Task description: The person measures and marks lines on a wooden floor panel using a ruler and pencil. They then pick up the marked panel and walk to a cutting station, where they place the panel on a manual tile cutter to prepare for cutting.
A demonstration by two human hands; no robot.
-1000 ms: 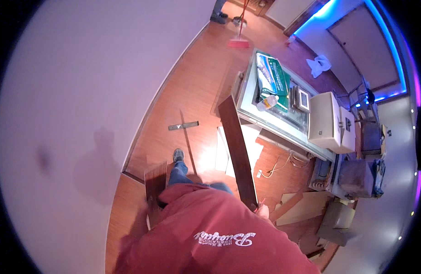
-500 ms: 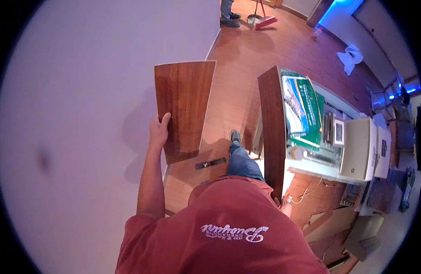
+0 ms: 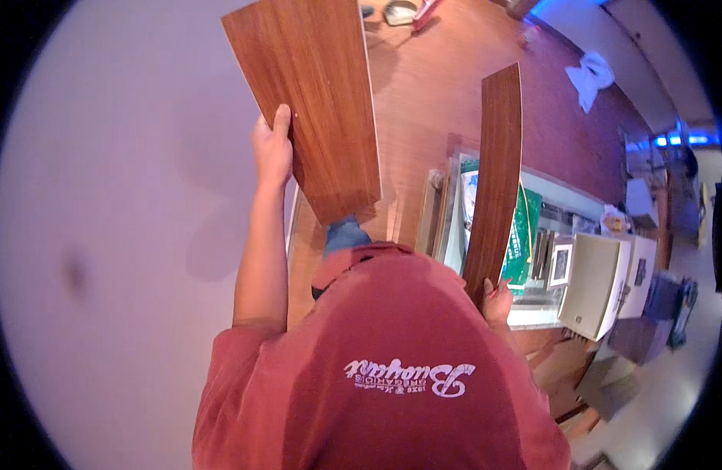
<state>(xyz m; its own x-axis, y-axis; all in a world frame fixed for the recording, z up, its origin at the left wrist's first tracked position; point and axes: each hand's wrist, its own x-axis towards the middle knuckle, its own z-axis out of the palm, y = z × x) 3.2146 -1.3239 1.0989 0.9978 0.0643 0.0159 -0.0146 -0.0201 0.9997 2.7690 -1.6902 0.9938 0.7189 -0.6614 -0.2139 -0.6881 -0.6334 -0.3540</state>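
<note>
Your left hand [image 3: 272, 149] is clamping fingers on a wide wood plank [image 3: 310, 94]; your right hand [image 3: 495, 301] is gripping a long narrow plank [image 3: 494, 168], edge-on, above the wood floor [image 3: 423, 94].

The red shirt [image 3: 392, 352] hides most of the right hand [image 3: 498, 301].

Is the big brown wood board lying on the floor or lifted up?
Lifted up: the left hand grips the wide reddish-brown wooden plank by its edge, above the wood floor.
</note>
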